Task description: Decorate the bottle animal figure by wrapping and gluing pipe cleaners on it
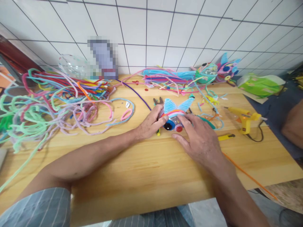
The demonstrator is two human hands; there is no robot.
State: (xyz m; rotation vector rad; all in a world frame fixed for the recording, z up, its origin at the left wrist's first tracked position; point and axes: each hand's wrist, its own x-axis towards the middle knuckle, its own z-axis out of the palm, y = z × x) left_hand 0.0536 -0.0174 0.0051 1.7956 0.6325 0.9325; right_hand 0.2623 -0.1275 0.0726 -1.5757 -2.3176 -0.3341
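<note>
A small craft figure (176, 115) made of clear plastic lies on the table in front of me. It has two light blue pipe-cleaner ears, pink and orange bands, one blue-and-black eye and a red round piece. My left hand (152, 123) grips its left side, the thumb lying over the front by the eye. My right hand (197, 134) rests against its right side, with the fingers stretched and the thumb apart, the index fingertip touching the band. Dark plier jaws (158, 101) show just behind my left hand. The figure's underside is hidden.
Loose pipe cleaners (80, 110) cover the left of the wooden table, with bundles (170, 77) at the back. A yellow glue gun (246, 118) and a yellow cutter (226, 137) lie right. Finished-looking figures (226, 71) stand by the tiled wall. Another person's arm (293, 123) is far right.
</note>
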